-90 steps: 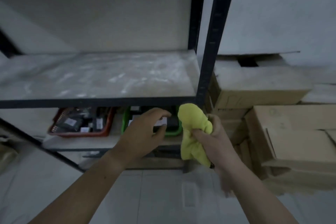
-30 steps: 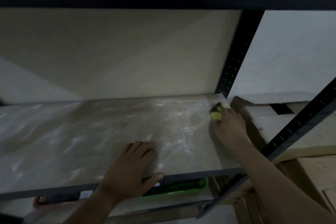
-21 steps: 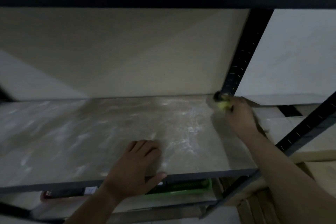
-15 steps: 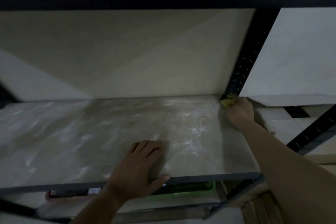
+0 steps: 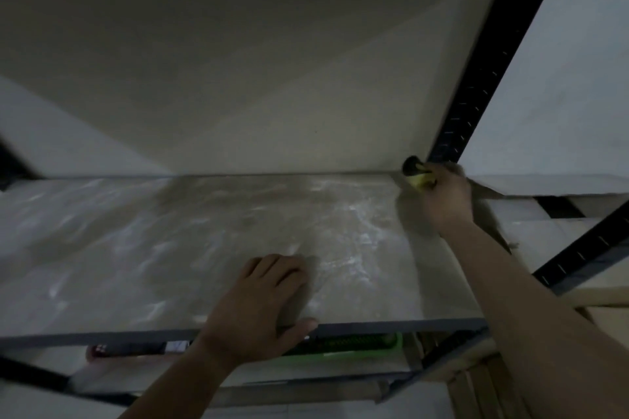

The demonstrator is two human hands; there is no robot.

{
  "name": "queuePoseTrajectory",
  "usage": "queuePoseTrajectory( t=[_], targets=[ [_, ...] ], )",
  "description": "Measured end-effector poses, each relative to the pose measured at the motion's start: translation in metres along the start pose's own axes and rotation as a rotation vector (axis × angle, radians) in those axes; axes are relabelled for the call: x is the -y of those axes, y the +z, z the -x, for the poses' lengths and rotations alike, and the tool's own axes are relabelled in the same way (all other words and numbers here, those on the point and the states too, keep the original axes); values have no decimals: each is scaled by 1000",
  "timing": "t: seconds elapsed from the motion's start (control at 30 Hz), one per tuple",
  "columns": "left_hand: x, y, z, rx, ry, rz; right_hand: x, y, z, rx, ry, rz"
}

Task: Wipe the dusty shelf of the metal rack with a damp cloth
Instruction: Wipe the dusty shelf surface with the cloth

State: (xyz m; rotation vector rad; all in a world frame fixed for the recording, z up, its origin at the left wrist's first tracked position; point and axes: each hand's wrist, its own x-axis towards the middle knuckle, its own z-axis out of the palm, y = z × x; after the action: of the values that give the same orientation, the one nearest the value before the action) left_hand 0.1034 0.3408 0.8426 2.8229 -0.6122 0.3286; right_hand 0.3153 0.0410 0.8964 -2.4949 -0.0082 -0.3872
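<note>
Right fingers [image 5: 442, 182] curled tight round a bunched yellow cloth [image 5: 419, 181], pressing it into the shelf's far corner at 2 o'clock, at the foot of the black rack post [image 5: 476, 95]. Right hand [image 5: 446, 204] is at full reach. Left fingers [image 5: 272, 270] are straight and flat on the shelf [image 5: 153, 248] at 6 o'clock, holding nothing. Left hand [image 5: 262, 303] has its thumb over the front edge (a brace, probably). Pale dust streaks run toward 9 o'clock. Judged: wiping barely begun, corner first. Next move calls for a firm drag toward 9 o'clock, cloth pressed down, left hand clear of the path.
</note>
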Motion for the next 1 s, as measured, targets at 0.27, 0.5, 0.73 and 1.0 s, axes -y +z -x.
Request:
queuePoseTrajectory(
  t=[0.27,0.5,0.73,1.0],
  targets=[
    [1,2,0,-7,9,-15,15,24,30,159,-127,320],
    [0,-1,0,-15,3,10,22,-6,41,121,-191,-33],
    [-2,-2,-3,-6,5,-1,-23,15,-22,50,148,283],
    [-1,0,-4,-13,32,-28,19,35,5,200,-205,385]
  ],
)
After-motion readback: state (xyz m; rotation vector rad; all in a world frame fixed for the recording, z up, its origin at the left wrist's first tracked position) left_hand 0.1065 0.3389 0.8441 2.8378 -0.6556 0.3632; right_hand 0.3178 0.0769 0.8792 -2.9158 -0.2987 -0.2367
